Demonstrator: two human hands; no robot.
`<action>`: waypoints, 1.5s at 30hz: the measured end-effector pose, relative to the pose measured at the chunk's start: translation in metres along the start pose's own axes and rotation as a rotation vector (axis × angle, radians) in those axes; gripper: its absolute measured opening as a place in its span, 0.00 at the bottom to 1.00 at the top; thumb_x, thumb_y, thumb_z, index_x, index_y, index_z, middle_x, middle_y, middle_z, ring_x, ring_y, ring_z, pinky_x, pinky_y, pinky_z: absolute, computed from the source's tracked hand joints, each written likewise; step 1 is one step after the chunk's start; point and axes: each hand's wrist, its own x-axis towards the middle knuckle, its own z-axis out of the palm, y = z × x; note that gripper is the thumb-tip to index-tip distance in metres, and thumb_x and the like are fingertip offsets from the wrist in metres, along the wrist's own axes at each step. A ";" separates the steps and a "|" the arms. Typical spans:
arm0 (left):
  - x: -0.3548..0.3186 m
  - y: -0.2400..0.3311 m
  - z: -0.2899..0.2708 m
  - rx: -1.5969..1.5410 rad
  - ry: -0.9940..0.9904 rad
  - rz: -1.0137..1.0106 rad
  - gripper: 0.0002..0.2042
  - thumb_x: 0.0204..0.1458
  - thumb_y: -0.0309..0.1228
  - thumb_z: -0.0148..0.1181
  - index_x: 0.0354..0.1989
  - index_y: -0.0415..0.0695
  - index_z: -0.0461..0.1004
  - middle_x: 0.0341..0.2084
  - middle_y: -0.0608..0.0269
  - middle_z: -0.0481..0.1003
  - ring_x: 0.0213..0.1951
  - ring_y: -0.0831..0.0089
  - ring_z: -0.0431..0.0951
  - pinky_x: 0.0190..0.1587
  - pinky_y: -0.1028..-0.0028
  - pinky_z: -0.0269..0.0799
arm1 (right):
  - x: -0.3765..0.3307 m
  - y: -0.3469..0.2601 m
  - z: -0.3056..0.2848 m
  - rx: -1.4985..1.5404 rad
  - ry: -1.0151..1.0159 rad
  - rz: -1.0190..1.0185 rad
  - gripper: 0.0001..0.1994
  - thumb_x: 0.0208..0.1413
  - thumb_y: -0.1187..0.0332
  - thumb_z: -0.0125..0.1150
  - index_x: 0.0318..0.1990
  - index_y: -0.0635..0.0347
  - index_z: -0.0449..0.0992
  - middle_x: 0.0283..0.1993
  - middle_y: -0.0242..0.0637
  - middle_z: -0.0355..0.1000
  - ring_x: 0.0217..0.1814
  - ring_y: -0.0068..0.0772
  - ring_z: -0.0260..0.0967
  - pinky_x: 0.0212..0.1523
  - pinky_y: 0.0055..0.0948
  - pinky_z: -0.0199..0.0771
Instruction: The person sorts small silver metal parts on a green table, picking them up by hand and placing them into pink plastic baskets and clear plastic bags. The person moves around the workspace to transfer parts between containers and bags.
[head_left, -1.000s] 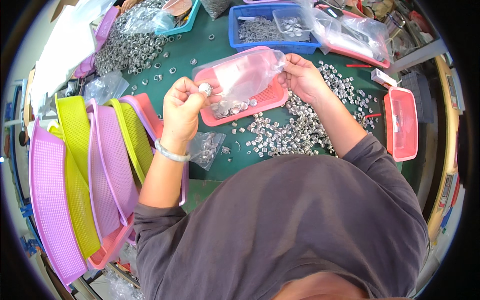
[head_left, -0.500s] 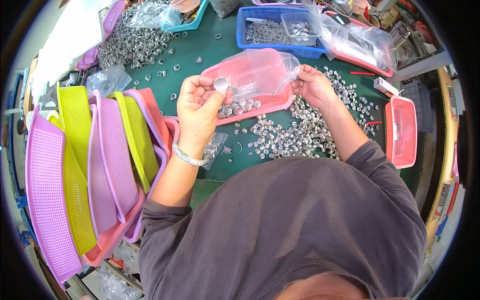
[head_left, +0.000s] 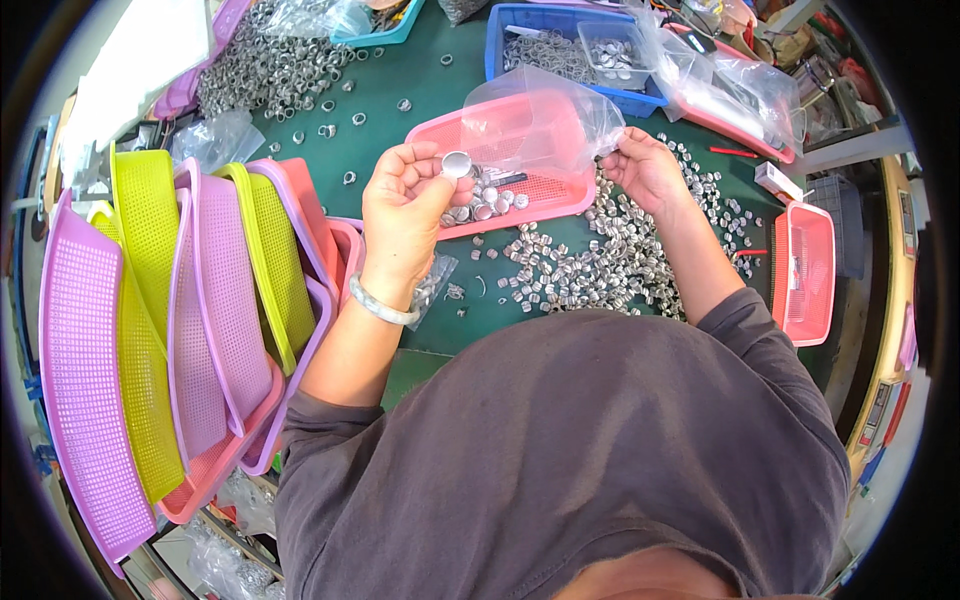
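Observation:
My left hand [head_left: 405, 205], with a pale bangle at the wrist, pinches a round silvery metal cap [head_left: 456, 164] between thumb and fingers. My right hand [head_left: 648, 175] is closed on the edge of a clear plastic bag [head_left: 530, 112], which spreads out over a pink perforated basket [head_left: 440, 132]. Inside that basket, several more round metal caps [head_left: 487, 207] lie near its left end, beside a small dark strip. Just right of the basket, a broad heap of small metal pieces [head_left: 610, 250] covers the green table, partly under my right forearm.
Purple, yellow-green and pink baskets [head_left: 235, 300] stand nested at the left. Metal rings [head_left: 260, 70] are piled at the far left. A blue tray [head_left: 495, 50] holds rings and a clear box. A smaller pink basket [head_left: 805, 270] is at the right.
The plastic bag has lifted and spread wider above the basket. Both hands have shifted slightly right within the picture, as has the table behind them. The cap stays in my left hand.

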 end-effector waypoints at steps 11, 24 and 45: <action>0.000 -0.009 -0.007 0.435 0.032 0.252 0.20 0.43 0.17 0.51 0.48 0.36 0.57 0.25 0.64 0.69 0.25 0.82 0.69 0.29 0.85 0.65 | 0.000 0.001 0.002 -0.012 0.002 -0.005 0.03 0.54 0.71 0.46 0.32 0.60 0.65 0.28 0.33 0.69 0.24 0.24 0.67 0.26 0.22 0.68; 0.021 -0.017 -0.012 0.656 -0.062 0.328 0.16 0.45 0.26 0.54 0.44 0.38 0.65 0.36 0.61 0.68 0.22 0.80 0.69 0.24 0.81 0.66 | -0.002 0.002 0.018 -0.047 -0.034 -0.045 0.04 0.54 0.71 0.47 0.33 0.60 0.65 0.29 0.34 0.69 0.26 0.25 0.67 0.27 0.23 0.65; -0.002 0.053 -0.041 1.327 -0.071 0.713 0.04 0.37 0.21 0.56 0.19 0.37 0.67 0.24 0.55 0.64 0.29 0.60 0.65 0.33 0.67 0.61 | 0.035 0.028 0.014 -0.772 0.165 0.352 0.28 0.42 0.61 0.59 0.49 0.71 0.60 0.37 0.44 0.69 0.35 0.30 0.69 0.28 0.30 0.71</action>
